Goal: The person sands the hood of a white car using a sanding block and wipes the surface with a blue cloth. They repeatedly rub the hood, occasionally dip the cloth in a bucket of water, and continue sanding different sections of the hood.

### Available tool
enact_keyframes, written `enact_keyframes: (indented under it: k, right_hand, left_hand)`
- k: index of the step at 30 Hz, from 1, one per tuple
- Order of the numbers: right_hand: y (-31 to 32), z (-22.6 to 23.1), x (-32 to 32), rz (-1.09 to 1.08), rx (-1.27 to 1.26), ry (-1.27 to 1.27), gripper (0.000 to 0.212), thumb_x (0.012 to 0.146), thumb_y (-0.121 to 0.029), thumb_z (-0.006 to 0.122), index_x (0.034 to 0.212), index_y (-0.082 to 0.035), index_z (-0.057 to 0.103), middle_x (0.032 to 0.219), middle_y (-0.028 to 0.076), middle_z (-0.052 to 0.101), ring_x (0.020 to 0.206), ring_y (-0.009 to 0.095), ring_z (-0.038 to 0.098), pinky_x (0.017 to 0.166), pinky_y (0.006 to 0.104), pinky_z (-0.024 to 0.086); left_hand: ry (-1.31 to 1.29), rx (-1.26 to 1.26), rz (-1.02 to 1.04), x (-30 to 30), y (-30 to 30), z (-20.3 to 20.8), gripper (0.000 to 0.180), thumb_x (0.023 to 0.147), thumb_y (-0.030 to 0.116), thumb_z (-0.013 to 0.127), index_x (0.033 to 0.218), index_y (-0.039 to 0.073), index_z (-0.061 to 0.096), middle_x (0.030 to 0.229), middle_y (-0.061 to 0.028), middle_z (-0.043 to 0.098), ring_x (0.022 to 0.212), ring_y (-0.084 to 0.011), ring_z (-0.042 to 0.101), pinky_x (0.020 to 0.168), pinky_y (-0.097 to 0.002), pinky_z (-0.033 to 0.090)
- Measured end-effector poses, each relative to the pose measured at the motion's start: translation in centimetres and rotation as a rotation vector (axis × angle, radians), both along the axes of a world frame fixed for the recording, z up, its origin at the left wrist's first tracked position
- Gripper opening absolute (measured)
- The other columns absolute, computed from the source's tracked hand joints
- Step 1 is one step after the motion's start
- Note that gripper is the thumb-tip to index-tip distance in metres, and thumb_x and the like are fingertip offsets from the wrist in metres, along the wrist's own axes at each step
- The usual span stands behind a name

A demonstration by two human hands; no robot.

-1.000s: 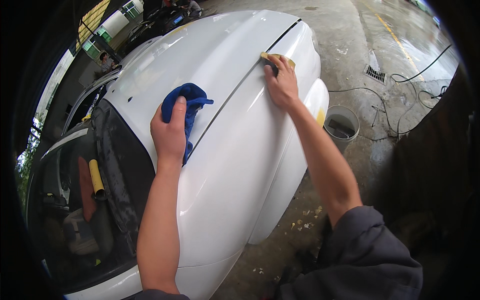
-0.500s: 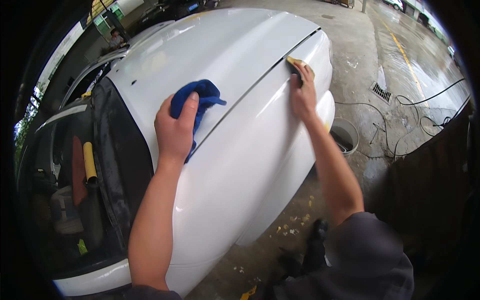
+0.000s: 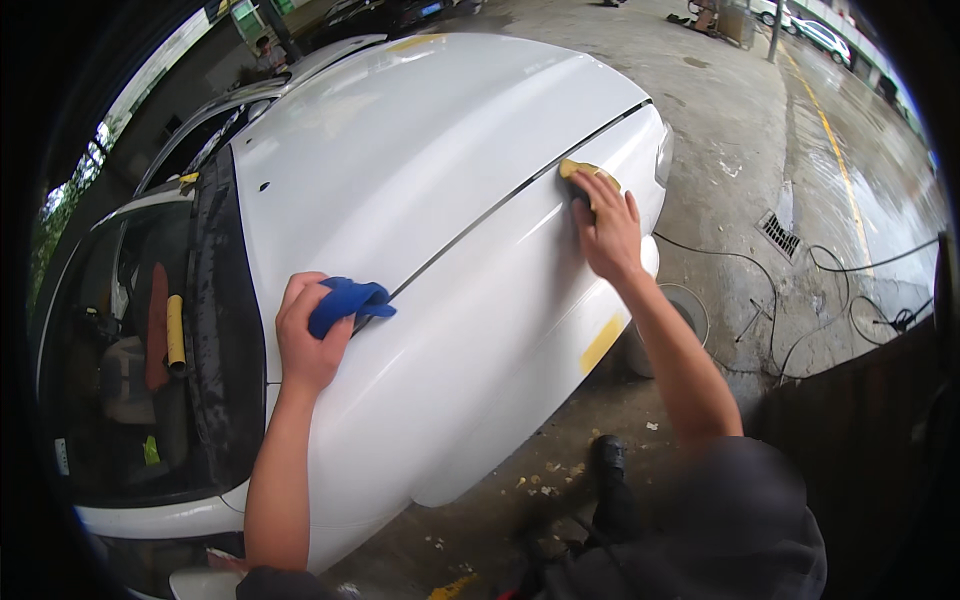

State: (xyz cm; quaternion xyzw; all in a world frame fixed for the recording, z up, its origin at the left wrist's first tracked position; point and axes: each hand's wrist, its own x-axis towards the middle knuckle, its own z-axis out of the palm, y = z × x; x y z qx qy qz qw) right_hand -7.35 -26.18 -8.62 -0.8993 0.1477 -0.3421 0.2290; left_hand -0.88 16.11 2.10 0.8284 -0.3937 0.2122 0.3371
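A: How do the hands stand?

B: The left hand [image 3: 312,338] has its fingers and thumb closed around a bunched blue cloth [image 3: 348,302], down at the near left end of the dark gap [image 3: 530,180] between the hood [image 3: 400,150] and the white fender [image 3: 450,350]. The right hand [image 3: 610,232] is farther off and to the right, its fingers bent over a tan pad [image 3: 572,168] and keeping hold of it; what is under the palm is mostly hidden.

A: So where is the pad, exactly?

B: On the upper part of the fender, just to the right of the gap, toward the far end.

A: And how much of the panel is done?

B: I'd judge the rubbing is under way, since pad and panel appear to meet. But the fender is much the same white along its length, so I cannot tell which stretches have been gone over.

A: Anything plainly left?

B: Neither hand is at the yellow patch [image 3: 602,343] low on the fender's right edge, though whether it needs work is not clear. A yellow strip [image 3: 415,43] also shows at the hood's far edge.

A: Finished, then?

B: I would say not, with pad and cloth both in hand. The broad near part of the fender lies clear of both.
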Motion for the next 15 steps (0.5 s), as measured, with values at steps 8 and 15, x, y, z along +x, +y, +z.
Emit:
enact_keyframes:
  k: [8, 15]
  right_hand:
    - [0.4, 4.2, -0.1, 0.356, -0.269, 0.067, 0.054, 0.093, -0.032, 0.077, 0.138, -0.009, 0.060, 0.133, 0.019, 0.060, 0.130, 0.039, 0.056, 0.111, 0.0517, 0.043]
    - [-7.8, 7.9, -0.3, 0.801, -0.794, 0.173, 0.088, 0.083, -0.037, 0.089, 0.159, -0.022, 0.047, 0.148, 0.012, 0.053, 0.138, 0.034, 0.053, 0.119, 0.0523, 0.042]
  left_hand:
    - [-0.084, 0.092, 0.296, -1.9, -2.7, -0.6, 0.033, 0.073, 0.005, 0.084, 0.102, 0.008, 0.068, 0.120, -0.0136, 0.065, 0.104, -0.0359, 0.068, 0.086, -0.0414, 0.056]
    - [-0.128, 0.333, 0.455, -3.6, -3.9, 0.7, 0.058, 0.073, 0.014, 0.095, 0.125, 0.018, 0.070, 0.153, -0.0132, 0.052, 0.139, -0.0392, 0.049, 0.111, -0.0504, 0.048]
